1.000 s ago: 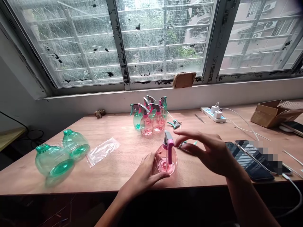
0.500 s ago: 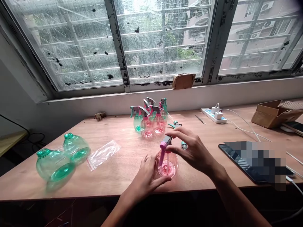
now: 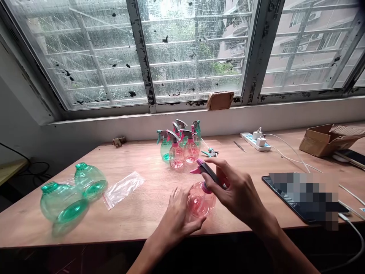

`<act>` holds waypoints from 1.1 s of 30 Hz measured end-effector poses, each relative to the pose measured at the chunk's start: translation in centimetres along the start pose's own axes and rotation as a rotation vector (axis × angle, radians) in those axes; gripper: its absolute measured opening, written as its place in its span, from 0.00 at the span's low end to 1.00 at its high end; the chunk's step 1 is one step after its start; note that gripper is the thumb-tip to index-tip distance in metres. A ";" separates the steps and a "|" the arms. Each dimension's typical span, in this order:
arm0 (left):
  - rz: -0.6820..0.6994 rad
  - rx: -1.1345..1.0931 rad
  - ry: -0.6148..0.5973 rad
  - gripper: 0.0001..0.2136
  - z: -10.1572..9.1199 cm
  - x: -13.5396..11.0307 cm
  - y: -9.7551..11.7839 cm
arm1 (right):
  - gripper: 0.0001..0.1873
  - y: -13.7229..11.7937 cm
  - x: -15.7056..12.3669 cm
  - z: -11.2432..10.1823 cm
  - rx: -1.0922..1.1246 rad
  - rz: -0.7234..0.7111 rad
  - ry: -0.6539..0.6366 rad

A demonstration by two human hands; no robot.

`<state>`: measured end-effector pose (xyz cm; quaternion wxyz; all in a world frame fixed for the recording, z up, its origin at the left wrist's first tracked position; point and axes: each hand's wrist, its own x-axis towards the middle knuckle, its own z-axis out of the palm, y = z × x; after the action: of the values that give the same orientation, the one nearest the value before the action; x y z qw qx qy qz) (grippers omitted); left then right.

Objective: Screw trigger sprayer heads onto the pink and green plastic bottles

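A round, clear pink bottle tilts slightly near the table's front edge. My left hand cups its left side, thumb in front and fingers behind. Between the thumb and fingers of my right hand is the grey and pink trigger spray head, seated at the bottle's neck with its nozzle to the left. Whether the thread is tight cannot be seen. Beyond them stand several assembled spray bottles, pink and green. A loose green spray head lies just right of that group.
Two green bottles without heads stand at the left, beside a clear plastic bag. On the right are a dark tablet, a white power strip with cables and an open cardboard box. A window sill runs behind the table.
My right hand has turned the spray head, so its nozzle swung from facing me to pointing left. The pink bottle has tilted a little; my left hand stays around it.
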<state>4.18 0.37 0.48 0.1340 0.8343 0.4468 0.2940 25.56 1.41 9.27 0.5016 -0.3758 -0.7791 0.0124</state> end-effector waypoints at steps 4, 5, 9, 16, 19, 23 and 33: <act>-0.005 -0.219 -0.097 0.40 -1.0 -0.1 0.8 | 0.17 1.6 0.5 -1.3 0.340 -0.027 -0.105; 0.002 -0.308 -0.130 0.39 -1.3 -0.1 1.0 | 0.17 2.3 0.7 -1.5 0.435 -0.040 -0.122; -0.011 -0.683 -0.228 0.39 -1.6 -0.4 1.2 | 0.24 5.5 1.6 -2.1 0.747 -0.116 -0.377; -0.072 -0.887 -0.146 0.38 -0.4 -0.7 -0.2 | 0.32 7.5 2.3 -1.3 0.598 -0.113 -0.271; -0.197 -0.895 -0.001 0.36 -0.1 -0.5 -0.6 | 0.28 7.5 2.3 -0.9 0.349 -0.027 -0.171; -0.273 -0.889 0.162 0.35 0.1 -0.2 -0.9 | 0.25 8.1 2.4 -0.3 0.130 0.103 -0.155; -0.433 -0.988 0.271 0.32 0.2 -0.2 -1.7 | 0.19 5.3 1.7 2.3 0.174 0.063 -0.337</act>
<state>3.07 1.18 -0.63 0.5080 0.5159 0.4303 0.5391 26.46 7.04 7.34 0.3941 -0.3478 -0.8359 0.1580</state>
